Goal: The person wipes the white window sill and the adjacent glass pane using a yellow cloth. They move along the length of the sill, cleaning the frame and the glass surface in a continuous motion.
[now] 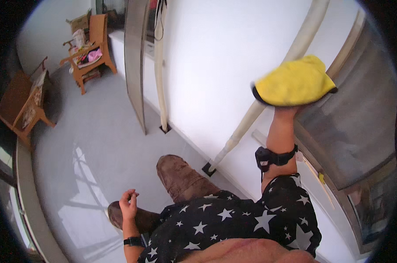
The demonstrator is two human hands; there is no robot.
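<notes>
A yellow cloth point(292, 82) with black edging drapes over my right hand, raised at the upper right. The cloth hides the fingers; only the wrist point(285, 113) and forearm show below it. It is slightly blurred, in front of a cream pipe point(305, 36) and beside a framed window point(359, 108); whether it touches either I cannot tell. My left hand point(128, 203) hangs low at my side, fingers loosely curled and apart, with nothing in it. Beneath it shows one of my brown-covered legs point(146, 215).
A second cream pipe point(159, 75) stands along the white wall point(211, 65). A framed panel point(136, 65) juts out over the grey floor point(119, 144). Farther off are a wooden armchair point(98, 33) with cloths and clutter on it and another wooden seat point(16, 95).
</notes>
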